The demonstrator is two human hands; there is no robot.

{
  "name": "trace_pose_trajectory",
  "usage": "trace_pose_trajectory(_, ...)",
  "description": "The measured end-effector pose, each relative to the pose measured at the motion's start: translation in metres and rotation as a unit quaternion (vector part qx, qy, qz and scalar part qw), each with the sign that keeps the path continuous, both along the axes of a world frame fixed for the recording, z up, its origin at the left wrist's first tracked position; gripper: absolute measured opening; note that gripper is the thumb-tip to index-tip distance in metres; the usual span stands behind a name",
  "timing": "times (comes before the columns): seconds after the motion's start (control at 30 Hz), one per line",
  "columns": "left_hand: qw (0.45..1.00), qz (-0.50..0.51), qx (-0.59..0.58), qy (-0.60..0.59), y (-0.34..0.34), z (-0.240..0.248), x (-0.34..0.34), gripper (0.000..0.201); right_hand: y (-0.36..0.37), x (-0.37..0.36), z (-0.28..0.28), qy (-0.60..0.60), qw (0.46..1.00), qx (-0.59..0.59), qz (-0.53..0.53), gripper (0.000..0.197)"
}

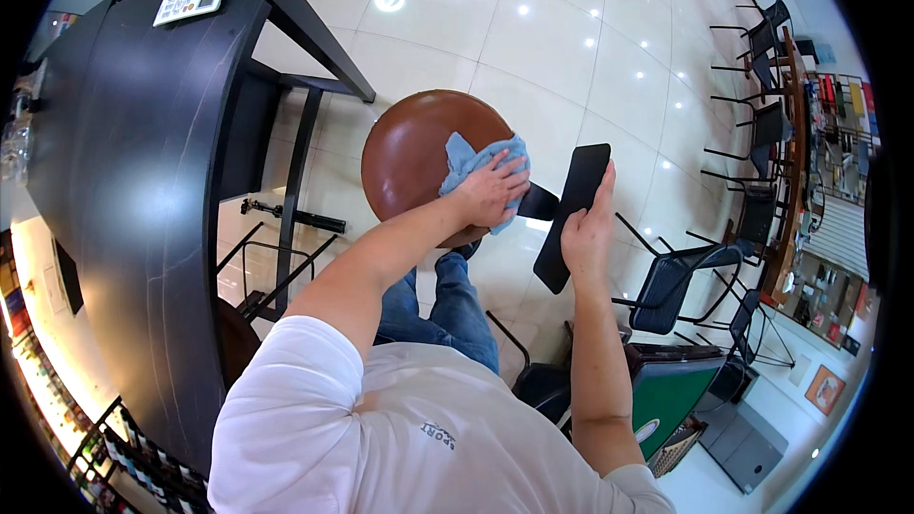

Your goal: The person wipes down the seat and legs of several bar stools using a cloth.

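A round brown seat [405, 157] with a smooth, shiny cover is in front of me. A black bracket [540, 202] runs from its right side toward a flat black backrest [573, 214]. My left hand [495, 188] presses a light blue cloth [460, 157] onto the seat's right part, its fingers laid over the bunched fabric. At the backrest's right edge, my right hand [590, 233] holds on, thumb on the near face and fingers along the edge. The seat's support underneath is hidden.
To the left stands a dark table [143, 124] with a white remote control [190, 2] on it. A black chair [666, 290] stands at right, near a green-topped table [676, 400]. More black chairs [769, 133] line a long wooden table [788, 171]. Pale tiles [428, 29] cover the floor.
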State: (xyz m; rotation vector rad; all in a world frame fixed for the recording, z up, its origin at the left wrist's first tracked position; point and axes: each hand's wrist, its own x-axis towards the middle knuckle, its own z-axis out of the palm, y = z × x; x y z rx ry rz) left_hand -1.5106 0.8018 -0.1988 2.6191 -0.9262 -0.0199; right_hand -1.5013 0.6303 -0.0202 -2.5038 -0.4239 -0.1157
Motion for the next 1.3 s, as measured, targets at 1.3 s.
trace_pose_trajectory(1.3,0.578,0.801,-0.156,0.008,0.063,-0.026,-0.138,0.073,0.018,-0.003,0.001,0.066,0.997,0.010,-0.023,0.088)
